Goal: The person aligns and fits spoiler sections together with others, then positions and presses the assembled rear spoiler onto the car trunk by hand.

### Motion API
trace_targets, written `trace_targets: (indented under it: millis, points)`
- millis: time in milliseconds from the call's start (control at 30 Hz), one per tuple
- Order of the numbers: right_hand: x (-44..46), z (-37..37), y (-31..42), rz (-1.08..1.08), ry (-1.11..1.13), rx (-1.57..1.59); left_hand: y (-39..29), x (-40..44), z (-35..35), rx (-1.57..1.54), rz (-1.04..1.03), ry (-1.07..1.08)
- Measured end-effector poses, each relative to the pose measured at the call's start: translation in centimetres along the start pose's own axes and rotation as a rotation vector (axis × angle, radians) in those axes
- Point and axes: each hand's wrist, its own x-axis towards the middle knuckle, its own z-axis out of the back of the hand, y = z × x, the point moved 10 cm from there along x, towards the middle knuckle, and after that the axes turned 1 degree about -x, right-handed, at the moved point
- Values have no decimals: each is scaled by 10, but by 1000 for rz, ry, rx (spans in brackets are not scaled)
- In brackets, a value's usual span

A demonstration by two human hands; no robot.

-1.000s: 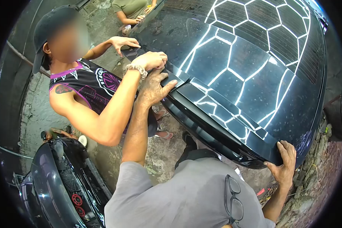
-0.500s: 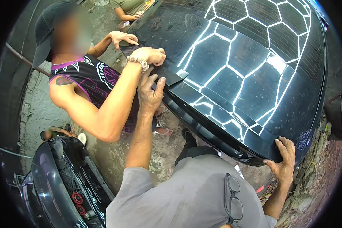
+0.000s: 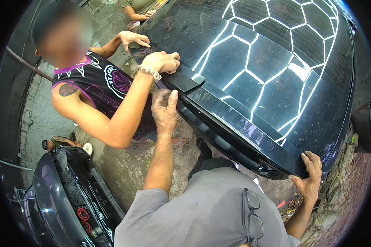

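Observation:
A long dark spoiler lies along the rear edge of the black car's trunk lid. Its right end is between the thumb and fingers of my right hand. My left hand is closed, fingers curled and thumb up, just below the spoiler's left part; what it holds, if anything, is hidden. Beside it, a co-worker's fist rests on the spoiler's left part, and that person's other hand touches its far left end.
The co-worker in a black and purple sleeveless top stands close at my left. Another person is at the car's far side. A dark car part with red rings is at the lower left. Rough stone ground lies at the right.
My left hand has come down and back from the spoiler's top, its fingers curling. The spoiler's upper face has tilted, and its white reflections have mostly gone. The co-worker's head has turned. My right hand stays put.

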Motion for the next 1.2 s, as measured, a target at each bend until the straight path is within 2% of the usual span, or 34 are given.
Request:
trace_targets:
  millis: [33,167,267,800,1200]
  points:
    - [1,1,-1,0,1,-4,12,-2,-6,-69,149,61]
    - [5,4,-4,11,-8,27,19,-5,-29,-404,333,171]
    - [3,5,0,45,-7,43,22,-9,-30,-359,393,190]
    - [6,12,0,33,13,22,6,-2,-41,-498,443,192]
    - [-5,20,26,17,32,24,0,-3,-13,-533,426,266]
